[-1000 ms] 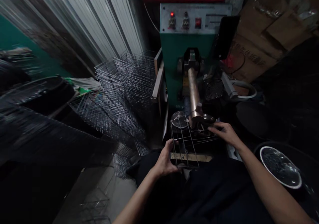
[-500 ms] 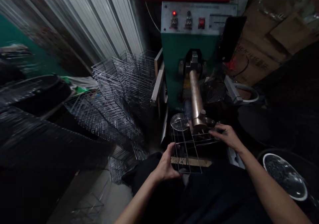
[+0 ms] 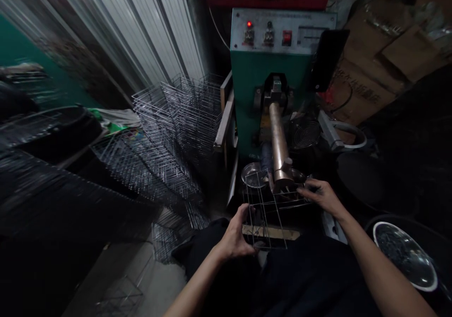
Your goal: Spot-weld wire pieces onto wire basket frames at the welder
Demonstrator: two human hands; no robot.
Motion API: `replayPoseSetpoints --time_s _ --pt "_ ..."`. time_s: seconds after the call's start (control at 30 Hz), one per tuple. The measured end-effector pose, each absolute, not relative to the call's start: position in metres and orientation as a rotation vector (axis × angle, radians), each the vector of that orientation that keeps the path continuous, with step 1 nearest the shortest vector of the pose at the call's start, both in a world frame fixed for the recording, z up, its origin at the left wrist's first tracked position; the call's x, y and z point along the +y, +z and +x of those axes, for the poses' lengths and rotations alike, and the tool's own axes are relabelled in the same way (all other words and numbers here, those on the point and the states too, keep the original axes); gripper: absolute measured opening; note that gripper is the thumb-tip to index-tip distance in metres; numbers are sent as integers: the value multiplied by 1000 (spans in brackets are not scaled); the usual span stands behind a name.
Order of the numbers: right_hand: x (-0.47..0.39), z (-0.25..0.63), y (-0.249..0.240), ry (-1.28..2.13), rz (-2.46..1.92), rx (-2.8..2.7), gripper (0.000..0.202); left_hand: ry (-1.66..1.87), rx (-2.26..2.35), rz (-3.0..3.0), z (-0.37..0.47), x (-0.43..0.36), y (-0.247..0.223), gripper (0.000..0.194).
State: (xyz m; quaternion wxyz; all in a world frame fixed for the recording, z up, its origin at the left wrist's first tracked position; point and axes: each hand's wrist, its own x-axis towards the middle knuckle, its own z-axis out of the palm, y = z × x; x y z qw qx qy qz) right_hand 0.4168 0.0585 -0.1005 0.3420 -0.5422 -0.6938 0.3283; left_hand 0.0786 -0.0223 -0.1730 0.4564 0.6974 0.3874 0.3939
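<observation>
My left hand [image 3: 236, 234] is closed around the left side of a thin wire rack [image 3: 280, 220], which stands low in front of my body. The thumb points up along the wires, and the other fingers are partly hidden. At the rack's right end my right hand [image 3: 323, 197] pinches a wire, just beside the tip of a copper-coloured arm [image 3: 278, 140]. That arm juts toward me from a green machine [image 3: 247, 96] that looks like a spot welder. The rack's back edge lies at the arm's lower end, and I cannot tell whether they touch.
Stacks of wire racks [image 3: 176, 119] stand on the left. A round metal dish [image 3: 252, 173] sits below the arm. To the right are a white-rimmed bowl [image 3: 406, 256] of small pieces and cardboard boxes [image 3: 367, 82]. A red light [image 3: 249, 24] glows on the panel.
The view has shifted slightly, so the machine sits a little lower in the picture. Both hands keep their hold on the wire rack, with hardly any movement.
</observation>
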Motion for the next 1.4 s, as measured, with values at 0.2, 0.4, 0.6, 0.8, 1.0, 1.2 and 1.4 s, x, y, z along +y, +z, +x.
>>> replayPoseSetpoints --time_s 0.2,0.4,0.6,0.8,1.0,1.2,1.4 --pt "59 415 -99 840 -1413 -1771 54 984 973 1739 80 -20 -172 108" --pt "59 415 -99 839 -1415 -1770 54 966 971 1754 80 -17 -170 107" --pt "59 415 -100 812 -1429 -1786 50 952 1038 1757 81 -19 -170 104" --pt "31 425 -112 388 -1393 -1752 37 859 1004 1856 76 -11 -163 118" --pt "12 415 -133 396 -1379 -1630 42 911 993 1774 79 -10 -175 118" --pt "34 395 -116 356 -1339 -1710 47 970 1024 1732 84 -17 -172 111" --pt "47 395 -117 331 -1371 -1742 53 1014 1032 1765 86 -7 -168 99"
